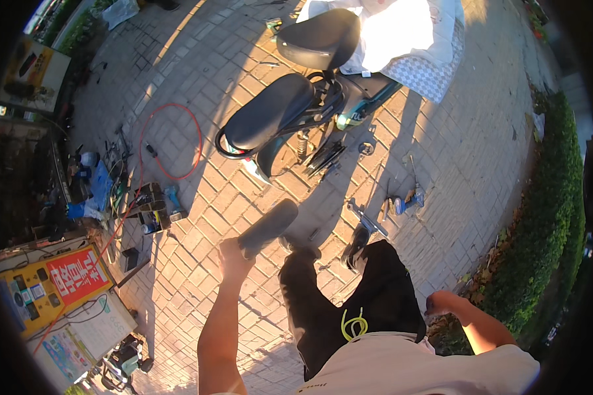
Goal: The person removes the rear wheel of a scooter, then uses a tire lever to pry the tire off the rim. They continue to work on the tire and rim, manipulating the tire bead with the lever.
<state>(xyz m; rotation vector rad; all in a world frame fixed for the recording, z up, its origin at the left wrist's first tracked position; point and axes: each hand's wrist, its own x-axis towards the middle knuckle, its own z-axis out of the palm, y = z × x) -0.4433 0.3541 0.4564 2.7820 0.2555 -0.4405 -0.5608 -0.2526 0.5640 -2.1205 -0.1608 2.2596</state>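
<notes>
My left hand (232,260) grips one end of a long, dark grey, rounded thing (270,227) that looks like a tyre seen edge-on. It is held out in front of my legs, above the paving. My right hand (441,303) hangs beside my hip, its fingers curled in, and nothing shows in it. Ahead of me is an electric scooter (356,105) with a long black rear seat (270,112) and a second black seat (319,39). No rear wheel shows under its tail, where a shock absorber (302,145) is exposed.
By my feet lie a metal tool (367,220) and a blue power drill (412,201). A red hose (197,148) loops across the paving. At left stand an open toolbox (153,210) and a yellow-and-red sign (72,280). A hedge (553,217) runs along the right.
</notes>
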